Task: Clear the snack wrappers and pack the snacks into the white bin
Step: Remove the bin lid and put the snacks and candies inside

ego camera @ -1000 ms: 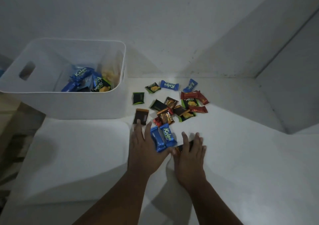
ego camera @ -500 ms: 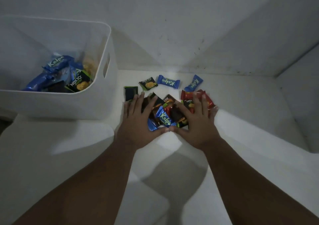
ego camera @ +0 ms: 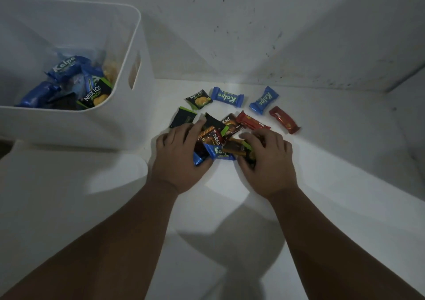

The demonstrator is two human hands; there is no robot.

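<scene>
1. Half a second ago my fingers lay spread fairly flat over the heap. Now my left hand (ego camera: 181, 159) curls fingers and thumb round the left side of the pile of snacks (ego camera: 226, 136), gripping it.
2. My right hand (ego camera: 268, 161) has curled in too, fingers bent over the right side of the pile and clutching the packets there.
3. My thumbs met before; now they sit apart, with a blue Kalpa pack (ego camera: 218, 151) poking out between them.
4. A red bar (ego camera: 284, 120) that was at my right fingertips now lies alone on the counter (ego camera: 333, 173), clear of the hand. Its writing is too small to read.
5. A second red bar (ego camera: 251, 122) lies at the far edge of the pile, just beyond my right fingers.
6. Unmoved beyond the pile are a black-and-green Nextar Nastar pack (ego camera: 199, 99), a Kalpa bar (ego camera: 227, 97) beside it, and a tilted Kalpa bar (ego camera: 264, 100) further right.
7. A black packet with a green edge (ego camera: 182, 117) lies just beyond my left fingers; I cannot read its label.
8. Inside the pile, "Nextar" reads on a dark brown wrapper (ego camera: 227, 123).
9. The white bin (ego camera: 80, 127) stands on the counter left of the pile, near my left hand but apart from it. It holds blue Kalpa packs (ego camera: 64, 66) and a boxed-in Nextar Nastar packet (ego camera: 96, 94).
</scene>
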